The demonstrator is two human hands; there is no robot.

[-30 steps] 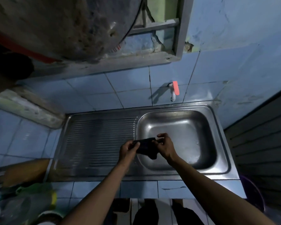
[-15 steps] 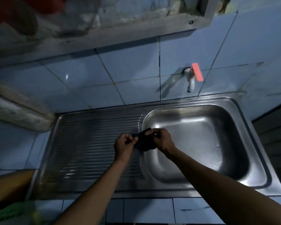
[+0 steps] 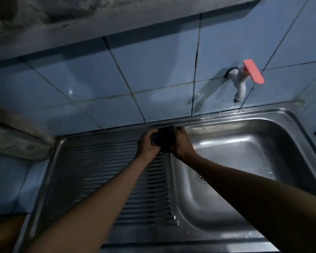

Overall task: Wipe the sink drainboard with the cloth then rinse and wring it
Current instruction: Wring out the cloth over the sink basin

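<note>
A small dark cloth is held between both my hands at the far edge of the steel sink unit, where the ribbed drainboard meets the basin. My left hand grips the cloth's left side. On the cloth's right side, my right hand has its fingers curled over the top. Most of the cloth is hidden between the hands. A white tap with a pink handle sticks out of the tiled wall above the basin, and no water runs from it.
Blue tiles cover the wall behind the sink and the counter to the left. The drain hole lies in the basin floor beside my right forearm. A rough concrete ledge juts out at the left.
Both hands have carried the cloth away from the near middle of the sink to its far edge by the wall. The camera has come closer and tilted down.
</note>
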